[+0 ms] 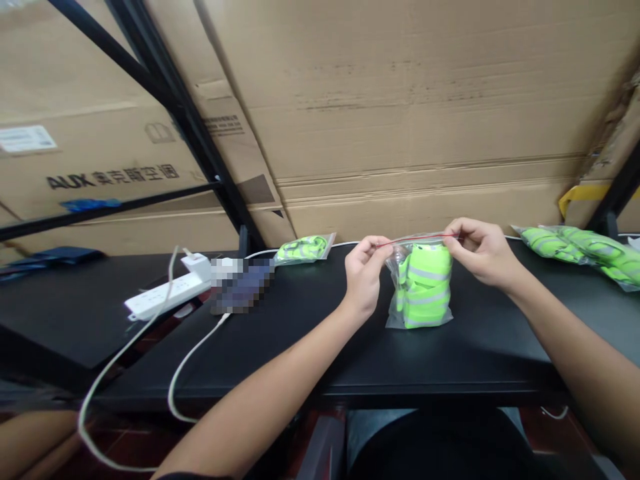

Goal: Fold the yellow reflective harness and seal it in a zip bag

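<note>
A clear zip bag (pixel 394 319) with a red line along its top edge stands upright on the black table. Inside it is folded neon-green fabric (pixel 426 293) with silver-grey stripes. My left hand (pixel 367 270) pinches the left end of the bag's top edge between thumb and fingers. At the other end, my right hand (pixel 477 250) pinches the same edge, its fingertips on the red line. The edge is stretched nearly straight between both hands.
More bagged green bundles lie on the black table (pixel 280 353), one bag (pixel 305 250) at the back and several (pixel 590 250) at right. A white power strip (pixel 167 293), cables and a blurred-out device (pixel 245 287) are at left. Cardboard (pixel 400 133) stands behind, beside a black metal frame (pixel 200 147).
</note>
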### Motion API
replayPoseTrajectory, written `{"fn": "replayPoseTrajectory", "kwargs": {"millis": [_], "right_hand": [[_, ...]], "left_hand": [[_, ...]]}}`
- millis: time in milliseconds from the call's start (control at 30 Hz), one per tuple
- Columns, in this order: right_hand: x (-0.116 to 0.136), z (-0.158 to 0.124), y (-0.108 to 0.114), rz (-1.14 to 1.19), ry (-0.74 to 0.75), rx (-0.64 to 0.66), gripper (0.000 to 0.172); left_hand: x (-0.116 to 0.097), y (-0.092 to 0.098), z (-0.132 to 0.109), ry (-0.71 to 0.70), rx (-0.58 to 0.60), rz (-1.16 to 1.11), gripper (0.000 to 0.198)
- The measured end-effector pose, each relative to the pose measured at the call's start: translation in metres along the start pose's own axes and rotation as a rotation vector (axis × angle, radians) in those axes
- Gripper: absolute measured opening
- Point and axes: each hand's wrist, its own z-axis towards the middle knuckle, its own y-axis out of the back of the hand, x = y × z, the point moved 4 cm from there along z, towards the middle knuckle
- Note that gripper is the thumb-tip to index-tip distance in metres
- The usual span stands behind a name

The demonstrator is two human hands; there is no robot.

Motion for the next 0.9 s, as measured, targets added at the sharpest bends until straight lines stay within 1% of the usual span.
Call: {"fn": "replayPoseTrajectory", "kwargs": {"millis": [67,133,333,500,667,833,900], "right_hand": [[-0.003,0.001,0.002,-0.019,-0.015,0.001,0.010],[-0.003,0.001,0.003,-0.039,-0.014,0.001,0.012],[0.006,0.000,0.002,-0.048,0.007,0.017,0.018],[0.007,-0.001,-0.001,-0.098,0.013,0.061,0.019],[0.005,-0.002,-0.002,-0.206,0.030,0.077,0.017],[0.009,-0.003,0.000,-0.200,0.048,0.116,0.017],[0.011,-0.003,0.000,-0.231,0.070,0.127,0.017]], "left_hand": [[0.003,0.005,0.002,-0.046,-0.039,0.041,0.013],[0.004,0.006,0.002,-0.087,-0.045,0.098,0.015],[-0.004,0.000,-0.003,-0.152,-0.031,0.176,0.022],[-0.007,-0.002,-0.005,-0.154,-0.039,0.211,0.024],[-0.004,-0.003,-0.005,-0.138,-0.046,0.224,0.023],[-0.004,-0.004,-0.007,-0.136,-0.046,0.215,0.020],[-0.004,-0.004,-0.008,-0.121,-0.028,0.169,0.020]]}}
